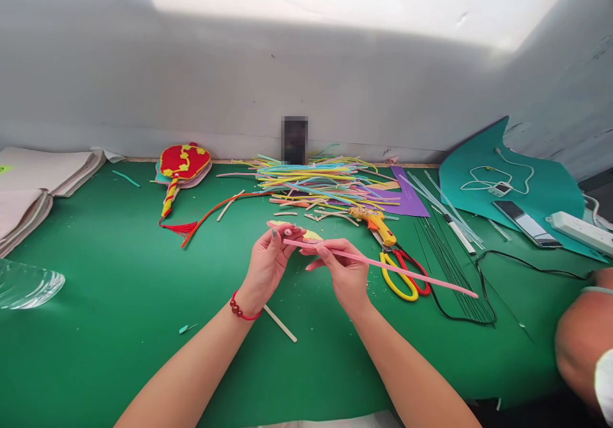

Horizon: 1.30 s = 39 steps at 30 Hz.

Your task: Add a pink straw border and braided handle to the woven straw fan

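Note:
Pinched between the thumb and fingers of my right hand (345,273) is a long pink pipe cleaner (416,273), slanting down to the right. Its left end reaches the fingers of my left hand (271,259). Those fingers are closed around a small pink-and-yellow piece (313,235), which they partly hide. Just beyond both hands lie short cut pale stems (330,213). A yellow glue gun (382,227) rests right of my right hand, over scissors with yellow and red handles (400,278). One pale stem (281,323) lies below my left hand.
Behind is a heap of coloured pipe cleaners (311,179) by a dark upright object (294,140). A red-and-yellow fan-shaped craft (184,161) lies left. Thin wires (445,268), a black cord (454,317) and a phone (525,222) lie right. Another person's arm (584,332) shows at the right edge.

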Tool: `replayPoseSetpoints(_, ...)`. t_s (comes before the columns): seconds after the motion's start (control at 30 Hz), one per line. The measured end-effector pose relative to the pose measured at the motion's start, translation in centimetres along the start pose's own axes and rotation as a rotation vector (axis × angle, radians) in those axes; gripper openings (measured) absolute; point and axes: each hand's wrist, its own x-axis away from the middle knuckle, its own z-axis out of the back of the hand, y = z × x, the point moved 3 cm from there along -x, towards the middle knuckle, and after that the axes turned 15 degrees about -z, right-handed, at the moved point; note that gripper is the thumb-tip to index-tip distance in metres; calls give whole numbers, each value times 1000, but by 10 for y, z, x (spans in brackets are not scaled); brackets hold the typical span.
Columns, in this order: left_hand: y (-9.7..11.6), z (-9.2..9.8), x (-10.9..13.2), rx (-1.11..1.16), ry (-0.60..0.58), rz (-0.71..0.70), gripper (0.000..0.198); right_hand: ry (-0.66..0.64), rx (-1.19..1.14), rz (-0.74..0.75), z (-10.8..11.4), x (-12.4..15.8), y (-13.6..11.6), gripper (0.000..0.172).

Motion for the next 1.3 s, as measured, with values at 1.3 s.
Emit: replayPoseSetpoints(1.3, -1, -5, -2, -38, -66, 39, 23, -31, 56, -26, 3, -1, -3, 8)
